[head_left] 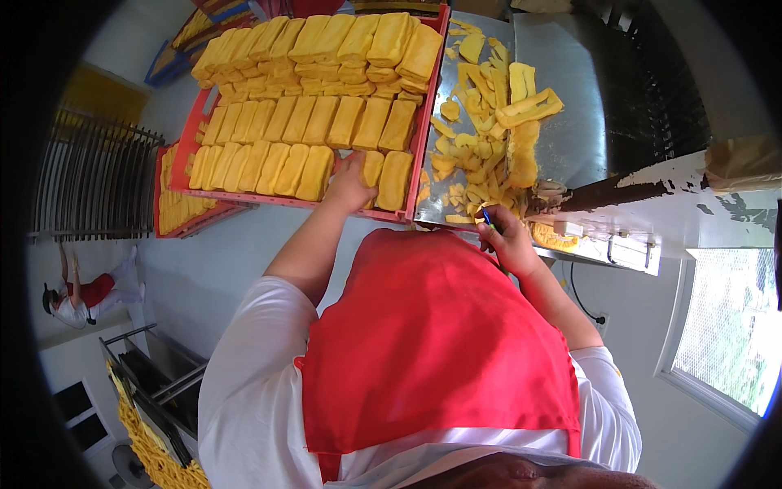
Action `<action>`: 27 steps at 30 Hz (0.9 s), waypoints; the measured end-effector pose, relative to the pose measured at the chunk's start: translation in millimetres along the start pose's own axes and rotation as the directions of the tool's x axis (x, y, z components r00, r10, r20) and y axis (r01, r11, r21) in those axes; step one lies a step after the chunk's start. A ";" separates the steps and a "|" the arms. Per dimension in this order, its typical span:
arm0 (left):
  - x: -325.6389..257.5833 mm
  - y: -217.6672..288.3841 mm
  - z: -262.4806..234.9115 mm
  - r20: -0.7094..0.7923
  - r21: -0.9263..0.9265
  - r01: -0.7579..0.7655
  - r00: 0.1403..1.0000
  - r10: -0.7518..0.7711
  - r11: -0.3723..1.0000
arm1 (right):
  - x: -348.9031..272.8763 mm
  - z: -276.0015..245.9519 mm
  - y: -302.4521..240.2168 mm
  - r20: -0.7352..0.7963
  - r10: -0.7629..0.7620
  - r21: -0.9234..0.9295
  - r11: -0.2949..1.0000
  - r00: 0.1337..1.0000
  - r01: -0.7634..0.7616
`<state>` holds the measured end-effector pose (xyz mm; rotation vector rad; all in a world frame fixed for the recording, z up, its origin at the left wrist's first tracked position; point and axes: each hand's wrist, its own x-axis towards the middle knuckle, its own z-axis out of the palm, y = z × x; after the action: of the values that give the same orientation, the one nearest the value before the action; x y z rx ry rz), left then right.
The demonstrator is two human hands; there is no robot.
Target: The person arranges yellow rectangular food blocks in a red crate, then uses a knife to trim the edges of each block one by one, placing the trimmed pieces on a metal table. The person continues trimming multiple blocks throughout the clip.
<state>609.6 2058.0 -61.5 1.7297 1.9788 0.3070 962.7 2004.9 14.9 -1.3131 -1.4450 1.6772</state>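
My left hand [349, 184] reaches into a red tray [192, 137] filled with rows of yellow rectangular blocks [303, 122]. Its fingers rest on one yellow block [374, 166] in the near row, by the tray's right corner. My right hand [507, 238] is closed around a small tool with a blue-green handle [487, 218], at the near edge of a metal table [570, 130]. Yellow peelings and offcuts [489, 138] lie heaped on that table just beyond the hand. A red apron [432, 342] over a white shirt fills the lower middle.
A second red tray [173, 208] with yellow blocks sits under and left of the first. A metal rack [90, 179] stands at left, with another person [81, 295] in red and white beyond it. Metal trays [159, 375] and yellow pieces lie lower left. A window [725, 342] is at right.
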 end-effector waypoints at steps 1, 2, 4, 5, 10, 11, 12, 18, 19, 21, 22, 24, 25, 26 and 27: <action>-1.3 4.7 -4.7 0.031 -0.014 0.021 0.999 -0.020 1.000 | 1.2 2.1 2.5 -0.007 -0.001 -0.004 1.000 1.000 0.001; -0.9 10.0 -11.1 0.060 -0.029 0.041 0.997 -0.039 0.999 | 3.4 3.7 3.3 -0.016 -0.003 -0.012 1.000 1.000 0.003; 1.2 10.6 -16.7 0.086 -0.047 0.039 0.996 -0.035 0.998 | 7.5 7.1 5.0 -0.120 0.001 0.092 0.996 0.993 0.010; 1.2 6.8 -17.2 0.078 -0.051 0.022 0.997 -0.018 0.998 | 9.7 9.1 3.7 -0.168 0.005 0.142 0.990 0.986 0.020; 8.8 -21.5 -41.0 0.277 -0.560 0.219 0.958 -0.069 0.799 | 14.8 21.5 -22.6 -0.164 -0.041 0.290 0.953 0.986 0.088; 5.7 -32.3 -45.9 0.278 -0.722 0.222 0.960 -0.019 0.655 | 13.5 26.5 -26.0 -0.064 -0.034 0.256 0.965 0.997 0.049; 4.6 -50.7 -50.0 0.276 -0.848 0.228 0.960 0.033 0.478 | 12.3 33.7 -27.9 0.031 -0.039 0.195 0.980 0.999 0.032; -14.3 -30.0 -101.1 0.247 -0.951 0.295 0.906 0.344 -0.093 | 30.7 74.7 -35.2 0.131 0.029 -0.067 0.998 0.991 -0.020; -12.0 -25.7 -102.9 0.258 -0.966 0.255 0.916 0.308 0.052 | 37.5 79.6 -34.1 0.123 0.040 -0.048 0.998 0.992 -0.034; -13.1 -10.6 -107.9 0.146 -0.981 0.082 0.907 0.396 0.173 | 47.0 92.0 -39.1 0.096 -0.032 -0.002 0.999 0.995 0.033; -17.2 -1.7 -111.1 0.096 -0.980 0.014 0.903 0.418 0.196 | 51.4 94.8 -46.7 0.095 -0.056 -0.002 0.998 0.994 0.056; -27.6 9.5 -119.8 0.038 -0.901 -0.164 0.893 0.448 0.402 | 52.0 103.3 -69.0 0.029 -0.142 -0.074 0.987 0.989 0.144; -32.6 12.2 -124.2 0.009 -0.833 -0.254 0.882 0.471 0.491 | 47.8 108.5 -80.3 0.022 -0.196 -0.170 0.966 0.980 0.197; -36.8 13.8 -128.1 0.049 -0.842 -0.211 0.887 0.459 0.497 | 42.7 112.4 -92.4 0.018 -0.248 -0.266 0.933 0.969 0.244; -40.0 12.6 -128.7 0.039 -0.813 -0.231 0.894 0.446 0.534 | 38.3 115.7 -105.5 0.025 -0.298 -0.359 0.888 0.954 0.287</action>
<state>559.5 2040.2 63.0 1.4074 1.0039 0.9159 824.2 2019.9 96.0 -1.2179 -1.8910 1.2301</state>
